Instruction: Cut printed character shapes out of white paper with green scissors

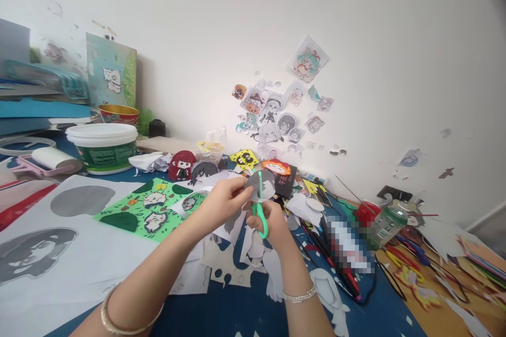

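Observation:
In the middle of the view my left hand (pixel 232 194) is closed on the edge of a grey and white paper drawing (pixel 267 185), held up above the table. My right hand (pixel 272 217) grips green scissors (pixel 261 215), its fingers at the handles. The scissors' blades point upward and lie across the paper. How far the blades are apart I cannot tell. Under my hands lie paper offcuts (pixel 229 268) with cut-out holes. Just behind the paper is an orange-haired cut-out figure (pixel 276 167).
To the left are a green drawing sheet (pixel 136 209), a large printed sheet (pixel 90 253) and a white-lidded tub (pixel 101 148). Pens (pixel 348 274), a green bottle (pixel 389 224) and a red cup (pixel 367 213) stand or lie right. Paper drawings (pixel 272 108) hang on the wall.

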### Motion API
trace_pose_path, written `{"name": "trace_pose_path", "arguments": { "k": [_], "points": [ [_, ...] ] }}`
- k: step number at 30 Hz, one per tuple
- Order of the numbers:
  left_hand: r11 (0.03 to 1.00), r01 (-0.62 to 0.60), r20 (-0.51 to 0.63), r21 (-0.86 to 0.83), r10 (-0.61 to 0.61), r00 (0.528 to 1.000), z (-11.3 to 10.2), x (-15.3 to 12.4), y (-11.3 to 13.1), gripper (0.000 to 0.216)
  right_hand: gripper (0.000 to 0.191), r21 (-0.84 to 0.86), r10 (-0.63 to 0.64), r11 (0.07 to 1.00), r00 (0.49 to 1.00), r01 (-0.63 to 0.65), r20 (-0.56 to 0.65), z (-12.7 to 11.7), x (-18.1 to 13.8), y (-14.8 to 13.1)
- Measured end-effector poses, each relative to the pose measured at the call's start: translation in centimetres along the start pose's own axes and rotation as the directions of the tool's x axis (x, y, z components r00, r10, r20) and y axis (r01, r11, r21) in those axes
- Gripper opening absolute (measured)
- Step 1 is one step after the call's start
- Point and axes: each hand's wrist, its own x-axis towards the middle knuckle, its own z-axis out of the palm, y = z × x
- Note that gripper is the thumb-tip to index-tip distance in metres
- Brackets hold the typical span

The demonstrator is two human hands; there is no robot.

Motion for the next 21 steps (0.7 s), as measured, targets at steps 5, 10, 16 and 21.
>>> {"name": "trace_pose_path", "arguments": {
  "k": [5,10,16,21],
  "points": [
    [1.000,0.016,0.002,-0.021,-0.016,1.000,0.14,0.03,-0.28,0.030,0.035,-0.019,0.011,1.000,1.000,-0.011,-0.006,-0.03,-0.01,-0.19],
    [0.997,0.048,0.010,-0.062,-0.048,0.999,0.24,0.04,-0.36,0.027,0.035,-0.033,0.014,0.999,1.000,-0.015,-0.015,-0.03,-0.06,-0.30],
    [0.994,0.060,0.030,-0.091,-0.058,0.998,0.14,-0.04,-0.13,0.026,0.034,-0.049,0.028,0.998,1.000,-0.028,-0.014,-0.04,-0.02,-0.43],
    [0.995,0.040,-0.035,-0.091,-0.043,0.998,0.25,-0.06,0.02,0.026,0.036,-0.062,0.031,0.998,0.999,-0.031,-0.009,-0.02,-0.01,-0.32]
  ]
}}
